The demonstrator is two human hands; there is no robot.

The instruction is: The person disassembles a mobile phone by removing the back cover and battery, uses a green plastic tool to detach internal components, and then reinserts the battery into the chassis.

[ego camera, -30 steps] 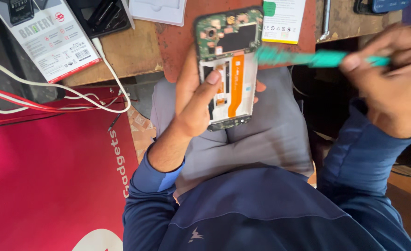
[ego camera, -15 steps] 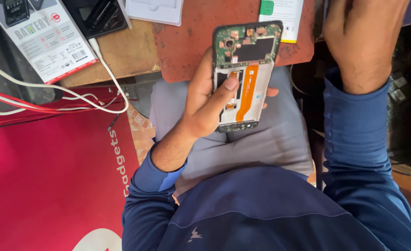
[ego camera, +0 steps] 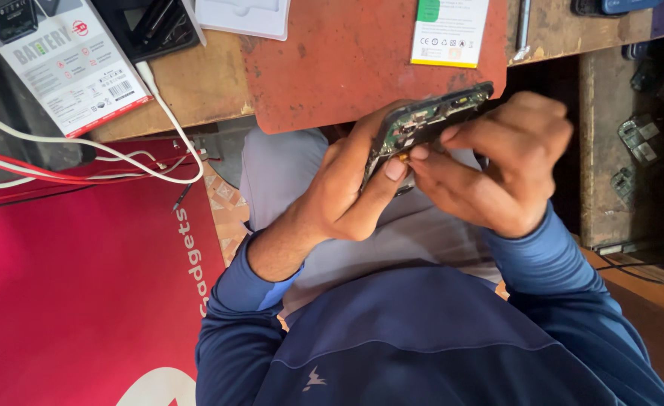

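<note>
Both hands (ego camera: 422, 180) on opened phone (ego camera: 429, 120)

One view only: a head-worn camera, aimed steeply downward and slightly forward over the wearer's own chest and lap. The torso in a dark blue top fills the frame from 5 to 7 o'clock, close to the lens. The left hand (ego camera: 347, 188) and right hand (ego camera: 497, 169) meet just above frame centre, at near range, around an opened phone (ego camera: 422, 120). The wooden bench (ego camera: 204, 86) edge runs across the top from 10 to 2 o'clock, farther off. A red panel (ego camera: 76, 286) occupies 8 to 9 o'clock. No second view exists, so no region is shared
</note>
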